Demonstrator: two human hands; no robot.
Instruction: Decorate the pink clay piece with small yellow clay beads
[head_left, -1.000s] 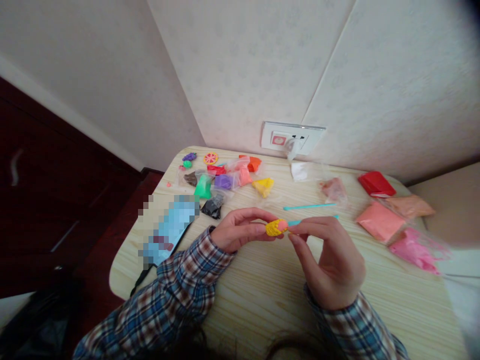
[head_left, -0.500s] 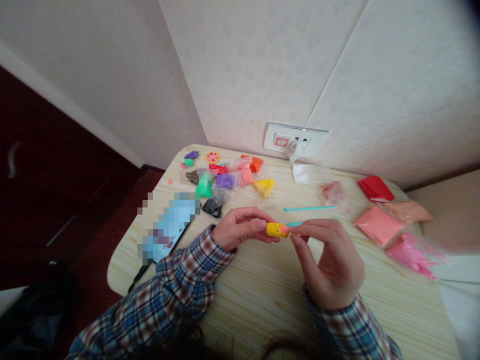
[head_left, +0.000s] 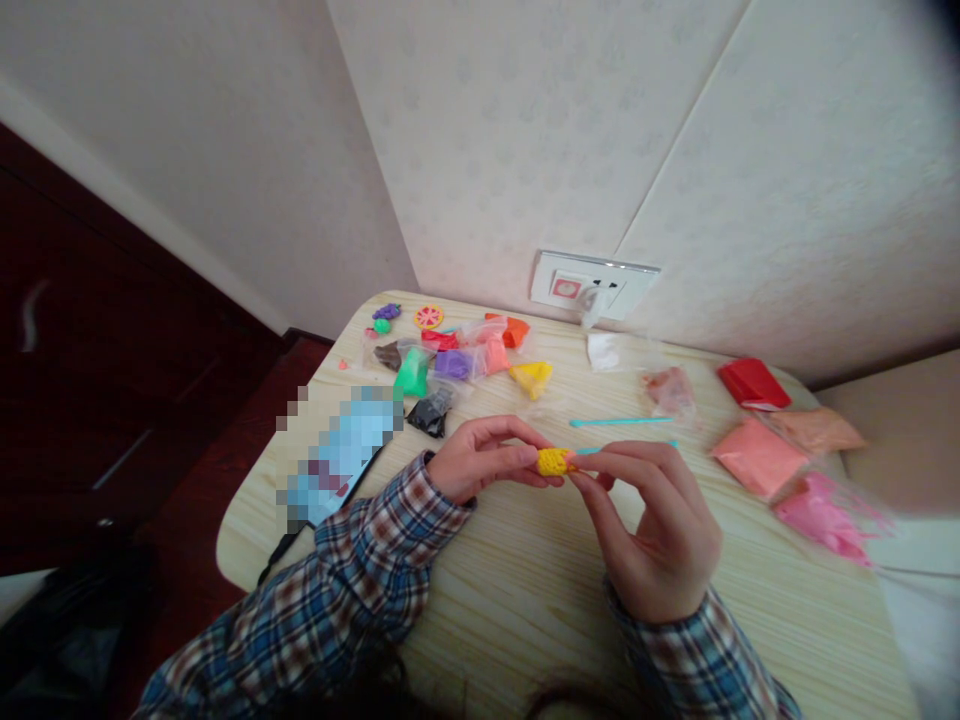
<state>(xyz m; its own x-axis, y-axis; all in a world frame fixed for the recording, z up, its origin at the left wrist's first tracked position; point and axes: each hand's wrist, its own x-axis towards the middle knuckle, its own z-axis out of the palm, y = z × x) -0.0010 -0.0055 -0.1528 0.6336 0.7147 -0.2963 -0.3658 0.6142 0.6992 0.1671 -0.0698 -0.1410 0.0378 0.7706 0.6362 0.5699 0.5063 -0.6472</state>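
A small yellow clay piece (head_left: 553,462) with a bumpy, corn-like surface lies level between my two hands. My left hand (head_left: 491,462) is closed on its left end with thumb and fingers. At the right end sits a bit of pinkish clay (head_left: 571,457), partly hidden by fingertips. My right hand (head_left: 664,540) pinches at that end with thumb and forefinger, its other fingers curled. Just behind the hands are two light-blue modelling sticks, a far stick (head_left: 621,422) and a nearer stick (head_left: 670,444) partly covered by my right hand.
Bags of clay lie across the wooden table (head_left: 525,600), among them green (head_left: 411,374), black (head_left: 430,413), yellow (head_left: 532,378) and pink (head_left: 825,515). A phone-like device (head_left: 345,450) is at left. Small clay grapes (head_left: 387,312) and a round slice (head_left: 428,317) sit near the wall socket (head_left: 592,285).
My right thumb and forefinger have moved slightly left, closer against the pinkish end, which now shows less. My left hand keeps its hold on the yellow piece. The view has shifted a little.
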